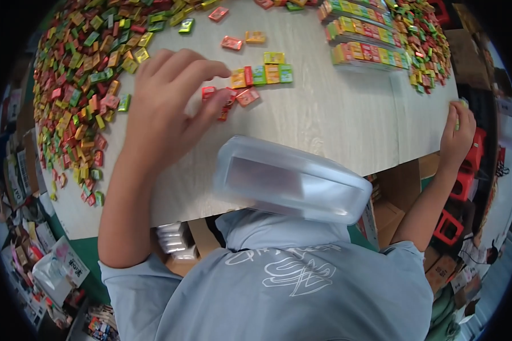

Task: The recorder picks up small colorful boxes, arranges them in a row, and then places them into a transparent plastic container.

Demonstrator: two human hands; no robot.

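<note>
The left hand (165,108), fingers narrow, pinches red candies (233,99) mid-table; the right hand (458,133) grips the table (335,119) edge. Next, probably, extend the row (261,74).

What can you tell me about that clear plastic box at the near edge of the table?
The clear plastic box is a shallow, rounded-corner rectangular container of frosted, translucent plastic that looks empty. It sits tilted at the near edge of the pale wood-look table, partly over the edge and against the person's grey shirt. Neither hand touches it: the left hand is over small red candy packets beyond it, and the right hand is at the table's far right edge.
</note>
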